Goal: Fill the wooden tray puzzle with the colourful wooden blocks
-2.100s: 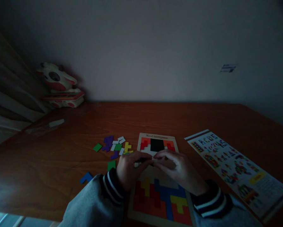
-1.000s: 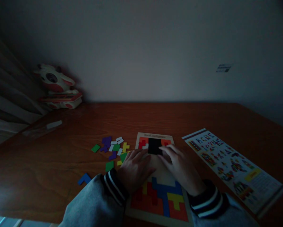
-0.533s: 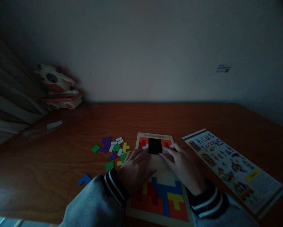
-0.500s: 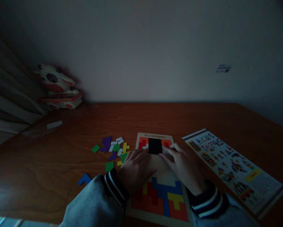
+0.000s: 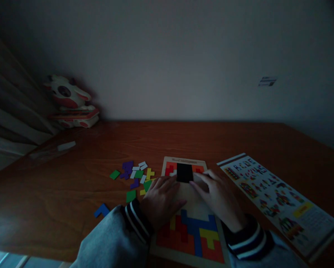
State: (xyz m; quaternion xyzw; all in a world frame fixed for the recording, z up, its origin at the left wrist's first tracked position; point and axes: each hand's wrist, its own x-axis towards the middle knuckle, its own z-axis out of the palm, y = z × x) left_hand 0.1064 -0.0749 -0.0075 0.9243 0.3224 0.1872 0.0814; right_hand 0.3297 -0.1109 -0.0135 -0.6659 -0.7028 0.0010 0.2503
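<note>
A wooden puzzle board [image 5: 163,242] lies in front of me, with red, orange, blue and yellow pieces fitted at its near end. Near its far end sits a black square [image 5: 185,173], with red and orange pieces on both sides. My left hand [image 5: 163,201] rests over the board's left side, fingers stretched toward the square's lower left corner, thumb apart. At the square's right edge, my right hand [image 5: 215,193] has its thumb and forefinger spread, tips at or very near the edge. Between the hands, bare board shows.
Loose purple [image 5: 128,167], green [image 5: 131,195], white and yellow pieces lie left of the board. A blue piece [image 5: 101,210] lies nearer me. To the right is a printed pattern sheet [image 5: 270,193]. A cow-shaped toy [image 5: 72,102] stands at the back left, before the wall.
The view has shifted slightly, so everything sits a little further right. Both hands stay in nearly the same place around the black square.
</note>
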